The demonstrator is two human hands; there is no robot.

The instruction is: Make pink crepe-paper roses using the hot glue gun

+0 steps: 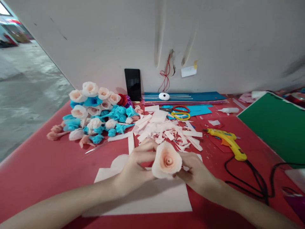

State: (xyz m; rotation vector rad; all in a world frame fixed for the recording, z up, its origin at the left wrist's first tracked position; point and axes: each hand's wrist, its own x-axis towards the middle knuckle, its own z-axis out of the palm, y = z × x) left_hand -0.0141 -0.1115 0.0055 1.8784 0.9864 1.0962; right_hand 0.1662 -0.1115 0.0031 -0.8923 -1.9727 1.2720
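Observation:
A pale peach paper rose (167,160) faces up toward me, its petals curled around a tight spiral centre. From the left, my left hand (139,162) grips it, thumb below and fingers along its far side. My right hand (194,171) pinches the flower's right edge, fingertips partly hidden behind the petals. Beneath both hands lies a pale paper sheet (152,197) on the red table (59,178). Just beyond the rose spreads a heap of pale paper scraps (164,127).
Finished paper flowers (95,111) in peach, blue and red pile up at the left. Scissors (178,111) rest behind the scraps. A yellow glue gun (228,143) with a black cord lies right, near a green board (274,127). A phone (132,84) leans on the wall.

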